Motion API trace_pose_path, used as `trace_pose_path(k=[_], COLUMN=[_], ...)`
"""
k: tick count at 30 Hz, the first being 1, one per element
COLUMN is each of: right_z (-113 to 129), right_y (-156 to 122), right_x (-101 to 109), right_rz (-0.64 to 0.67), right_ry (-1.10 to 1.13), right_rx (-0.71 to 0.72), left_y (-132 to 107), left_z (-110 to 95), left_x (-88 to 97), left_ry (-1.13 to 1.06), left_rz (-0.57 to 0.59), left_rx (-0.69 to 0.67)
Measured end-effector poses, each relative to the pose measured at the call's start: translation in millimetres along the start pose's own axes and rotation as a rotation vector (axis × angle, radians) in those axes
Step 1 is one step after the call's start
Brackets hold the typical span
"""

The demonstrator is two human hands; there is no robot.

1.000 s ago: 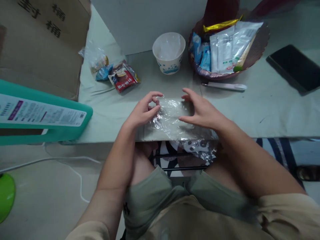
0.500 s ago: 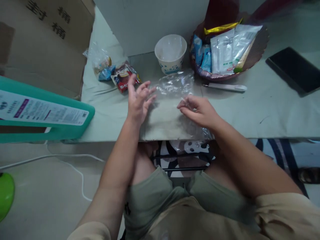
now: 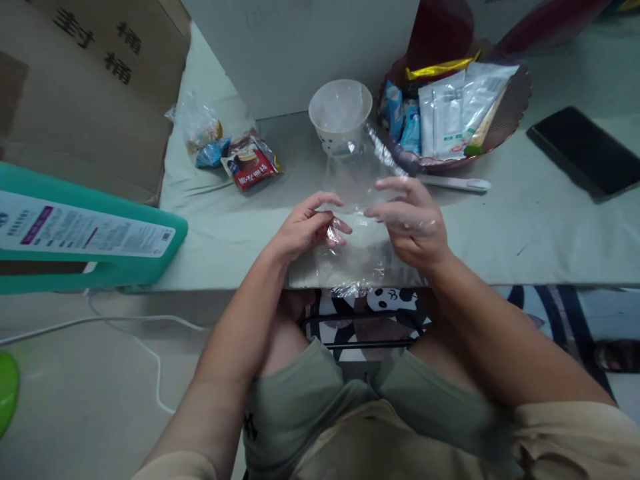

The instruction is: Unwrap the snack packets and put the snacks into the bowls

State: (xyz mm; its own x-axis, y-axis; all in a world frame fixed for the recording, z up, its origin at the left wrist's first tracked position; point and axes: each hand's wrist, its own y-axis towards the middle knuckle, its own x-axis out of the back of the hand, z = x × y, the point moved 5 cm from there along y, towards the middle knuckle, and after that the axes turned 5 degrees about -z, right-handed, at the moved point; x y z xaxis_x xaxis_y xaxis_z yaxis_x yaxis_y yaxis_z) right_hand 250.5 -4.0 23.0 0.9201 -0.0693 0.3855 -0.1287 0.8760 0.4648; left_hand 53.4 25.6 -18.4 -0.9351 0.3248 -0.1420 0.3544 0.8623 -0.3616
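A crinkled clear plastic bag is spread between my hands, its lower part reaching the table's front edge. My left hand is closed on it, with shiny folds at the fingertips. On the other side, my right hand has its fingers curled around the bag, and some transparent film glints over the knuckles. Just beyond the bag stands a white paper cup with blue print. To the left of it lies a red snack packet, near a small clear bag with blue and yellow wrappers.
A ribbed basket of snack packets stands at the back right, with a white pen-like tool before it. Farther right lies a black phone. A green container and a cardboard box stand left. A white box rises behind.
My left hand has moved right and down and closed on the bag. My right hand has turned, its fingers now higher. The bag has been lifted and spread between them.
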Motion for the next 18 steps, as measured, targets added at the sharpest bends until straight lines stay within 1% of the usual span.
trace_pose_path(k=[3, 5, 7, 9, 11, 13, 15, 16, 18], right_z=[8.9, 8.6, 5.5, 1.2, -5.5, -16.0, -27.8, -32.6, -37.6], right_y=[-3.0, -6.2, -9.5, -11.5, -12.0, -11.7, -11.7, -11.9, -12.8], right_x=[0.7, -2.4, -4.3, -2.3, 3.5, 9.2, 9.5, 6.9, -2.8], right_rz=[0.064, 0.136, 0.178, 0.161, 0.081, -0.013, -0.062, -0.054, 0.024], right_ry=[-0.055, -0.078, -0.087, -0.071, -0.017, 0.072, 0.182, 0.234, 0.317], right_rx=[0.01, -0.034, -0.088, -0.136, -0.205, -0.311, -0.431, -0.482, -0.546], left_y=[3.4, 5.0, 5.8, 6.3, 6.9, 7.4, 7.7, 7.7, 7.5], left_z=[0.4, -1.6, -4.5, -7.4, -9.4, -10.5, -11.5, -12.2, -14.1], left_x=[6.2, 10.0, 13.7, 17.3, 20.5, 22.1, 21.4, 19.9, 15.6], left_ry=[-0.06, -0.075, -0.089, -0.116, -0.139, -0.133, -0.098, -0.076, -0.044], left_rz=[-0.048, -0.093, -0.132, -0.157, -0.166, -0.16, -0.144, -0.129, -0.085], left_rx=[-0.014, -0.016, -0.009, -0.014, -0.039, -0.068, -0.094, -0.103, -0.123])
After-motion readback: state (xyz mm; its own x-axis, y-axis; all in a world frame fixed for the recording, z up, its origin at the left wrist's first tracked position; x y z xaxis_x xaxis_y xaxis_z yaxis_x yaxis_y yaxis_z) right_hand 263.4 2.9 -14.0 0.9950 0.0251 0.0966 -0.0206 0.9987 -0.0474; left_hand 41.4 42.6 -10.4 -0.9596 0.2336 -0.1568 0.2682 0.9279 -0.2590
